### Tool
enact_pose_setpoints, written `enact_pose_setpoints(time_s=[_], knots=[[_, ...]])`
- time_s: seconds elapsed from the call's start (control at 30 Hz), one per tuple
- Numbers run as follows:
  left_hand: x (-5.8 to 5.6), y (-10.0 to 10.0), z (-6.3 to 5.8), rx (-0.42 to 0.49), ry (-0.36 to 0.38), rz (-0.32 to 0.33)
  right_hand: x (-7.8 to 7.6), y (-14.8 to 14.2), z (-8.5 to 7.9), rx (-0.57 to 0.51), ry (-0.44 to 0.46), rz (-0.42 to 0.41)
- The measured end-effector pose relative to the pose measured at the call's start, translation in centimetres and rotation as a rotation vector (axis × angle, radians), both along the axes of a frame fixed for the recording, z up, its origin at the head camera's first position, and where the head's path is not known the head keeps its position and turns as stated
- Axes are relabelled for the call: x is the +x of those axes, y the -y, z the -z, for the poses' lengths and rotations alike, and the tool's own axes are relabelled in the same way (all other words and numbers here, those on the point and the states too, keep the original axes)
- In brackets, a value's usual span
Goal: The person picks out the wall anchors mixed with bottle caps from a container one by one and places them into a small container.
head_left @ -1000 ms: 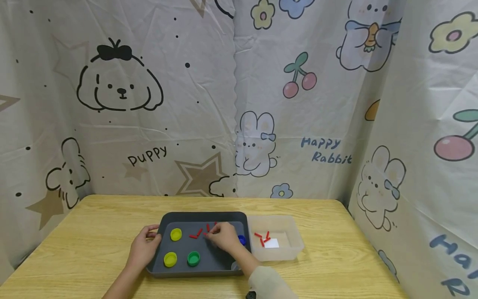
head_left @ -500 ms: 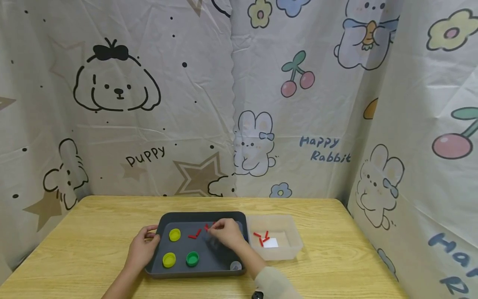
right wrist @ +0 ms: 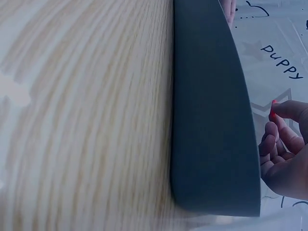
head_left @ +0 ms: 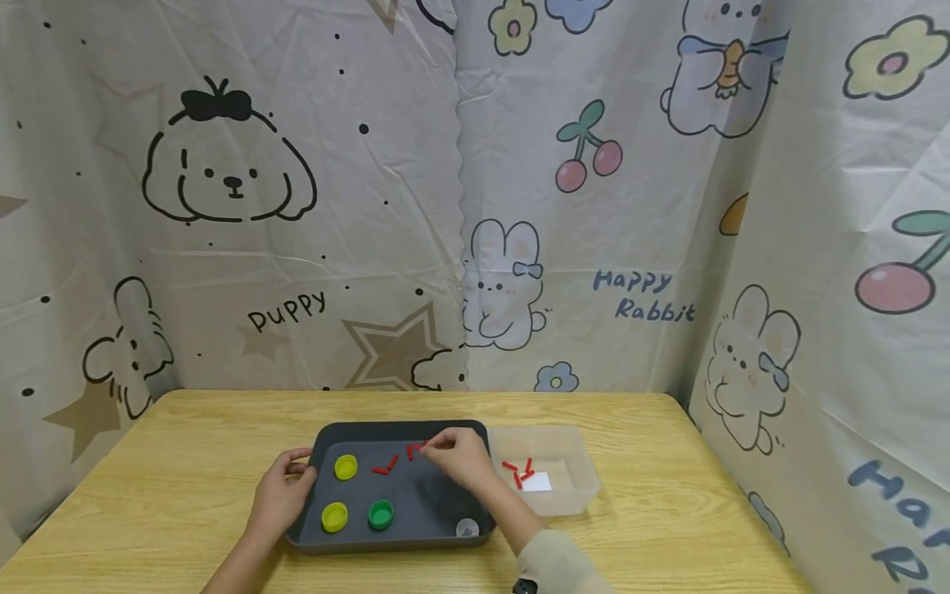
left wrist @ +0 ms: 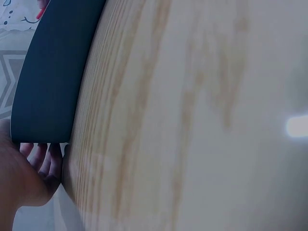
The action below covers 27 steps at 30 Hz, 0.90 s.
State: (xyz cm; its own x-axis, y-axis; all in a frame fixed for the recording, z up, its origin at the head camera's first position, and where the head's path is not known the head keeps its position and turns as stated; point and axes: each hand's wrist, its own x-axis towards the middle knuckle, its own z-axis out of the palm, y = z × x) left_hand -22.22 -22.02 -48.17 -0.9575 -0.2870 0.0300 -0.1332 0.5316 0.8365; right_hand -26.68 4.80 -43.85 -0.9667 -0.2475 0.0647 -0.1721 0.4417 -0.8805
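Note:
My left hand (head_left: 282, 492) grips the left end of a dark grey tray (head_left: 416, 516); in the left wrist view its fingers (left wrist: 42, 161) curl against the tray's end wall. Over the tray's back right part, my right hand (head_left: 462, 459) pinches a small red stick (right wrist: 273, 109) between thumb and forefinger, clearest in the right wrist view. Several short red sticks (head_left: 393, 463) lie near the tray's back middle, some close to my right fingertips. Two yellow caps (head_left: 345, 467), a green cap (head_left: 381, 514) and a clear round piece (head_left: 467, 528) also sit in the tray.
A translucent plastic box (head_left: 582, 495) stands against the tray's right side, holding several red sticks (head_left: 517, 479) and a white card (head_left: 538, 482). Wood-grain table (head_left: 200, 462) extends around both. Behind it hangs a printed curtain (head_left: 416, 206).
My right hand has moved back and slightly right over the tray, carrying the red stick. A blue cap seen earlier is now hidden behind that hand. My left hand keeps its hold.

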Motion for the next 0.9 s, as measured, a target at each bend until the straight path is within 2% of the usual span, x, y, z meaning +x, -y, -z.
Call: enact_pose_setpoints(time_s=[0.33,0.9], knots=[[-0.1,-0.1,0.1,-0.014,-0.02,-0.016,0.0,-0.8,-0.7,0.023,-0.005,0.002],[0.0,0.1,0.0,-0.001,-0.01,0.003,0.2,-2.5,-2.0,0.039,-0.016,0.011]])
